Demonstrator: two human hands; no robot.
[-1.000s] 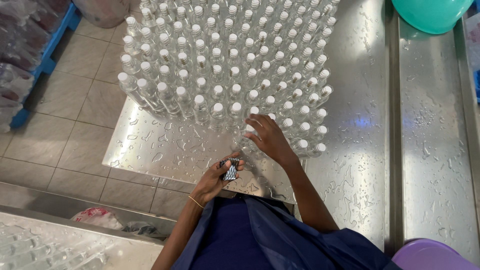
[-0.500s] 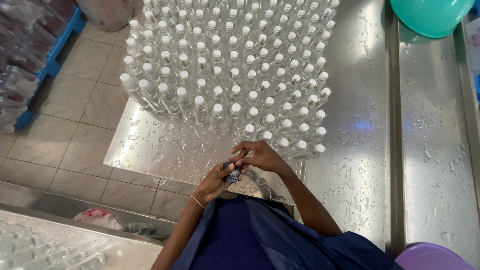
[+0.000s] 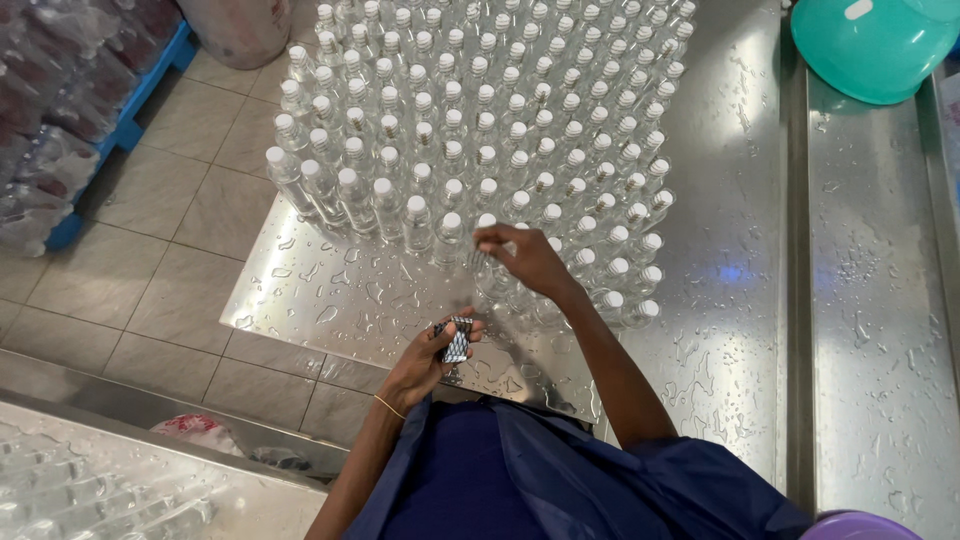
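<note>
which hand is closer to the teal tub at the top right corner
Right. The right hand reaches over the front row of capped bottles, well below and left of the teal tub; the left hand, holding a small dark stack, sits lower and farther left.

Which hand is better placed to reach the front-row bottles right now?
Right. The right hand is stretched out over the front bottles, fingertips above their white caps. The left hand sits back near the body, holding a small patterned stack over the wet steel table.

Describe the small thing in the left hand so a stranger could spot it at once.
Start at the wet steel table crowded with clear capped bottles. At its near edge, the left hand holds a small stack of patterned bands. It is the only dark, flat item there, unlike the clear bottles.
</note>
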